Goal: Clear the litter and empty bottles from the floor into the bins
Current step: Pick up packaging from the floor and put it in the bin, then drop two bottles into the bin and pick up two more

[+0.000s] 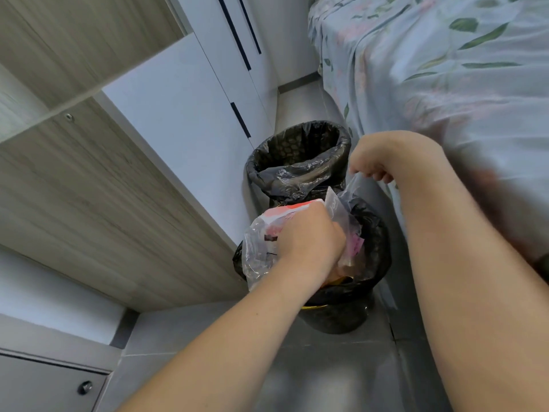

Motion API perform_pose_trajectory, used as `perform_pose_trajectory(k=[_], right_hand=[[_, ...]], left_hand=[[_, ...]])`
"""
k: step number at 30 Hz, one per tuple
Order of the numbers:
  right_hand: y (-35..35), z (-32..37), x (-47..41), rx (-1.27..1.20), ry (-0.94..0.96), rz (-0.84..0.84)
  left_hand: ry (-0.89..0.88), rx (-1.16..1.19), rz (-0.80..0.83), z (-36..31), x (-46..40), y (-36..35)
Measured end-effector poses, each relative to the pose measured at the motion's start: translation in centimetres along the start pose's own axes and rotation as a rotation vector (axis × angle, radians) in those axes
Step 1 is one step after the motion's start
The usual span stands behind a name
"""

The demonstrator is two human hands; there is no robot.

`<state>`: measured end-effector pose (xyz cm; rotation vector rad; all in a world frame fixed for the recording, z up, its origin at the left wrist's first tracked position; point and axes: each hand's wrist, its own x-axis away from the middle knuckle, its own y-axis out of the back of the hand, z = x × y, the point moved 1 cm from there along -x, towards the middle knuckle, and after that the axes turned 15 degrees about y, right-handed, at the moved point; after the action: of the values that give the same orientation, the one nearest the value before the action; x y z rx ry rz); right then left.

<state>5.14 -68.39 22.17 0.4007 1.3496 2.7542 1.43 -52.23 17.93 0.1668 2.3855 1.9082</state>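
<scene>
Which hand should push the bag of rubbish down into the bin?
Probably the left hand: it grips the clear bag right over the near bin. The right hand only pinches the bag's top edge, higher up.

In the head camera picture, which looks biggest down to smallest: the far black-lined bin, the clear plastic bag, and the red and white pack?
1. far bin and clear plastic bag: they look about alike, and the bag is nearer, so no ranking.
2. red and white pack: smallest, partly hidden.

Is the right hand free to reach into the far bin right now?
Probably not: the right hand pinches the clear bag over the near bin. The far bin itself stands open.
</scene>
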Motion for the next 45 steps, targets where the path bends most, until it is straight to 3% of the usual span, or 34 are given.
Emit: perform_pose_trajectory(k=[5, 7, 12, 18, 20, 24, 27, 29, 32, 35, 40, 45], right_hand=[[-0.7, -0.8, -0.7, -0.053, 0.076, -0.015], [-1.5, -1.1, -0.8, -0.089, 0.061, 0.040], [-2.5, -0.7, -0.8, -0.155, 0.077, 0.143], [-2.5, -0.1, -0.5, -0.105, 0.066, 0.078], [-2.3, 0.1, -0.1, 0.023, 0.120, 0.047], [-1.3, 0.2, -0.8, 0.036, 0.164, -0.084], [-1.2, 2.1, -1.2, -0.053, 0.241, -0.178], [-1.3, 4.2, -0.5, -0.084, 0.324, -0.230], [-2.5, 7.9, 0.6, -0.066, 0.417, -0.229], [-4.2, 11.6, 1.9, -0.020, 0.532, -0.172], [-8.5, 17.5, 4.7, 0.045, 0.676, -0.034], [-18.0, 26.2, 8.9, 0.222, 0.946, 0.204]], left_hand=[[-0.082, 0.045, -0.197, 0.5, 1.0, -0.1], [-0.118, -0.011, -0.188, 1.1, 1.2, -0.9], [0.006, -0.230, 0.168, 1.6, 0.3, -3.3], [0.195, -0.109, 0.438, 1.3, -0.7, -3.3], [0.171, -0.113, 0.386, 1.7, -0.9, -2.5], [0.033, -0.211, 0.289, 3.2, -0.6, 0.7], [0.021, -0.175, 0.281, 4.8, 0.2, 3.7], [0.019, -0.124, 0.160, 6.3, 0.5, 5.6], [0.044, -0.089, -0.059, 9.8, 0.8, 7.7], [0.095, -0.115, -0.143, 15.1, 1.3, 8.8], [0.299, -0.134, -0.103, 26.8, 2.6, 9.2], [0.493, -0.118, -0.017, 39.8, 6.8, 8.8]])
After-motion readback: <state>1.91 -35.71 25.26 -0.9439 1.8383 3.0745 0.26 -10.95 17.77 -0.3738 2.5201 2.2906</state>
